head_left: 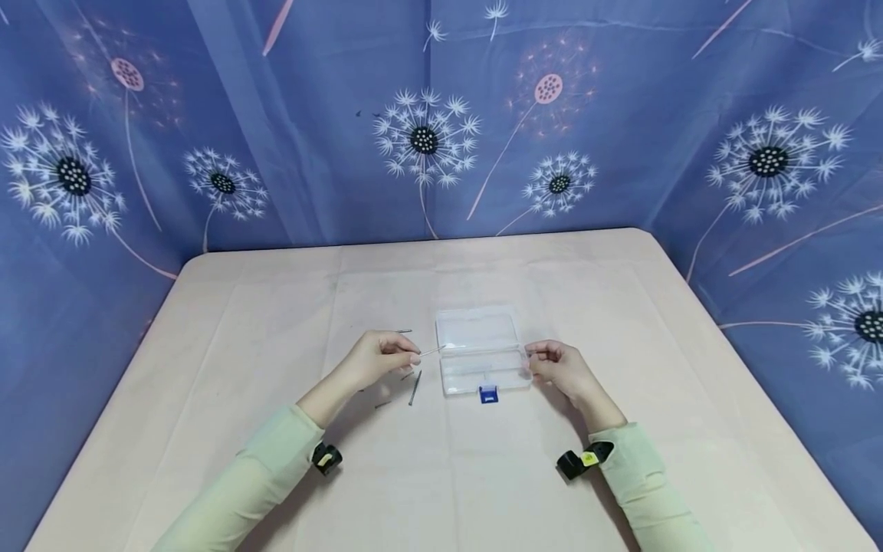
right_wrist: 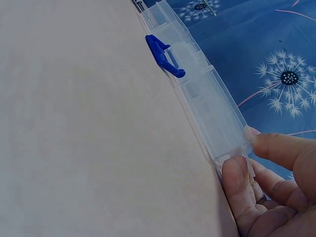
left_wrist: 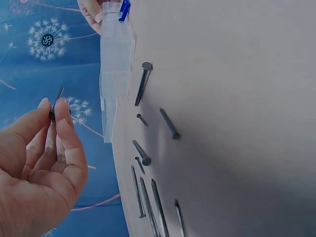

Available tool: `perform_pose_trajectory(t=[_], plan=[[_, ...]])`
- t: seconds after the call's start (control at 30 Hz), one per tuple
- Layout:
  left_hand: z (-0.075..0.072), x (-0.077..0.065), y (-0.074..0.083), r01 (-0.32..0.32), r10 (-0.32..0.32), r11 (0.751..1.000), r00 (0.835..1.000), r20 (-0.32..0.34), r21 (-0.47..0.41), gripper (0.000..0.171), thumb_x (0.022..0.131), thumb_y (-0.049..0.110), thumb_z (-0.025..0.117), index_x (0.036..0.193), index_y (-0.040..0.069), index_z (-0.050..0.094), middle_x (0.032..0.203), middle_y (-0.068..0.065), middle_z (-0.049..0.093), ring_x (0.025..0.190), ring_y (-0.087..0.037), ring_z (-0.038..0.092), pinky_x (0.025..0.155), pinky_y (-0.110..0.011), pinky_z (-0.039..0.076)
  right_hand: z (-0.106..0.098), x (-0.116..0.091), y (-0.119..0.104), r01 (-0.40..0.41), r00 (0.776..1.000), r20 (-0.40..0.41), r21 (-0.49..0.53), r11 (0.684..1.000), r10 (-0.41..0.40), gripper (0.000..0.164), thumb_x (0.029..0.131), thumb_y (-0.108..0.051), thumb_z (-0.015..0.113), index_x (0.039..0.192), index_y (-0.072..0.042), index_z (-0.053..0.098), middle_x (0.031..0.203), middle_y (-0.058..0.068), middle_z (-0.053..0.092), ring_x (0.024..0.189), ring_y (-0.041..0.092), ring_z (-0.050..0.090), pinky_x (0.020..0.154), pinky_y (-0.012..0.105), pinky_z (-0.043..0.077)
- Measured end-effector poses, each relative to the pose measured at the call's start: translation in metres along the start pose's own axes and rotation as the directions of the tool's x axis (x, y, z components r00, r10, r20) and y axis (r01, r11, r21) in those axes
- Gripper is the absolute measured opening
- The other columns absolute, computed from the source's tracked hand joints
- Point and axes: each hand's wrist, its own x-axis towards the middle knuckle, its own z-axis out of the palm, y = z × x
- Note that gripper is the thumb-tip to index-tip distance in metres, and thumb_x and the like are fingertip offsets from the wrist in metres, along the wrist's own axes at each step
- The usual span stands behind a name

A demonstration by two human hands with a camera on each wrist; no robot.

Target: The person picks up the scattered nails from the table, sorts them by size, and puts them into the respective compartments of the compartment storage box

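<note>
A clear plastic box (head_left: 474,376) lies on the table with its lid (head_left: 476,328) folded back and a blue latch (head_left: 488,394) on its front. My left hand (head_left: 379,360), just left of the box, pinches a thin nail (left_wrist: 60,93) between thumb and fingertips, its tip pointing toward the box. At the box's right end, my right hand (head_left: 560,369) grips the corner, thumb on the upper edge and fingers against the side. Beneath and beside the left hand lie several loose dark nails (left_wrist: 170,123) of different lengths, some hidden by that hand in the head view.
The table (head_left: 441,475) is covered with a pale cloth. Behind it and at both sides hangs a blue curtain (head_left: 317,138) with a dandelion print. A black wrist camera (head_left: 326,458) is strapped at the left sleeve, another camera (head_left: 579,461) at the right.
</note>
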Motion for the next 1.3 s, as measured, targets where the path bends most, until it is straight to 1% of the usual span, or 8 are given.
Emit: perform_pose_trajectory(t=[0.2, 0.33, 0.47, 0.6, 0.7, 0.93, 1.13, 1.3], plan=[[0.007, 0.014, 0.004, 0.012, -0.011, 1.0, 0.999, 0.04, -0.029, 0.018, 0.087, 0.009, 0.067, 0.097, -0.006, 0.068, 0.083, -0.01, 0.071, 0.077, -0.028, 0.069, 0.076, -0.042, 0.057, 0.001, 0.0, -0.001, -0.007, 1.0, 0.0, 0.008, 1.0, 0.007, 0.04, 0.086, 0.0, 0.06, 0.121, 0.016, 0.049, 0.082, -0.003, 0.057, 0.063, 0.004, 0.056, 0.052, 0.015, 0.044], [0.014, 0.023, 0.007, 0.016, -0.014, 0.999, 0.998, 0.058, -0.046, 0.017, 0.087, 0.008, 0.067, 0.097, -0.006, 0.067, 0.083, -0.011, 0.07, 0.075, -0.022, 0.068, 0.077, -0.041, 0.058, 0.001, 0.0, -0.002, -0.004, 1.0, 0.006, 0.02, 1.0, 0.004, 0.041, 0.087, 0.0, 0.059, 0.122, 0.017, 0.048, 0.082, -0.002, 0.057, 0.063, 0.003, 0.056, 0.052, 0.015, 0.044], [0.021, 0.031, 0.007, 0.039, -0.036, 0.999, 0.997, 0.074, -0.038, 0.017, 0.087, 0.008, 0.067, 0.097, -0.005, 0.068, 0.085, -0.012, 0.07, 0.08, -0.027, 0.069, 0.077, -0.038, 0.058, 0.001, 0.0, -0.003, 0.004, 1.0, 0.012, 0.035, 0.999, -0.005, 0.041, 0.088, 0.0, 0.058, 0.123, 0.017, 0.047, 0.082, -0.002, 0.057, 0.063, 0.003, 0.055, 0.052, 0.015, 0.045], [0.027, 0.037, 0.008, 0.079, -0.076, 0.996, 0.993, 0.091, -0.028, 0.015, 0.087, 0.009, 0.067, 0.097, -0.003, 0.069, 0.087, -0.011, 0.07, 0.086, -0.031, 0.068, 0.079, -0.035, 0.057, 0.001, 0.0, -0.002, 0.013, 1.0, 0.012, 0.035, 0.999, -0.014, 0.04, 0.088, 0.001, 0.058, 0.122, 0.018, 0.047, 0.082, -0.001, 0.057, 0.063, 0.003, 0.055, 0.053, 0.015, 0.045], [0.031, 0.042, 0.009, 0.082, -0.079, 0.996, 0.992, 0.101, -0.019, 0.014, 0.087, 0.009, 0.067, 0.097, -0.002, 0.069, 0.088, -0.012, 0.069, 0.087, -0.032, 0.068, 0.079, -0.035, 0.057, 0.0, 0.0, -0.002, 0.017, 1.0, 0.013, 0.036, 0.999, -0.018, 0.04, 0.087, 0.002, 0.058, 0.122, 0.018, 0.047, 0.082, -0.001, 0.057, 0.063, 0.003, 0.055, 0.052, 0.015, 0.045], [0.04, 0.049, 0.014, 0.08, -0.079, 0.997, 0.99, 0.115, -0.006, 0.014, 0.087, 0.007, 0.066, 0.096, -0.004, 0.068, 0.087, -0.013, 0.069, 0.085, -0.031, 0.069, 0.075, -0.033, 0.058, -0.001, 0.0, -0.001, 0.011, 1.0, 0.016, 0.031, 0.999, -0.012, 0.04, 0.086, 0.002, 0.058, 0.122, 0.018, 0.047, 0.08, -0.004, 0.056, 0.061, 0.003, 0.055, 0.051, 0.015, 0.043], [0.047, 0.053, 0.019, 0.086, -0.088, 0.996, 0.988, 0.124, 0.022, 0.013, 0.087, 0.008, 0.066, 0.094, -0.003, 0.068, 0.085, -0.012, 0.07, 0.079, -0.024, 0.07, 0.07, -0.028, 0.058, -0.001, 0.001, 0.001, -0.003, 1.0, 0.007, 0.009, 1.0, 0.003, 0.039, 0.086, 0.002, 0.058, 0.121, 0.017, 0.049, 0.082, -0.004, 0.057, 0.062, 0.003, 0.056, 0.052, 0.015, 0.044], [0.052, 0.056, 0.021, 0.087, -0.09, 0.996, 0.988, 0.124, 0.027, 0.012, 0.087, 0.006, 0.066, 0.093, -0.004, 0.068, 0.084, -0.014, 0.07, 0.075, -0.022, 0.07, 0.07, -0.028, 0.058, -0.001, 0.001, 0.001, -0.01, 1.0, 0.003, 0.01, 1.0, 0.01, 0.039, 0.086, 0.001, 0.058, 0.121, 0.016, 0.049, 0.082, -0.003, 0.058, 0.061, 0.003, 0.056, 0.052, 0.015, 0.043]])
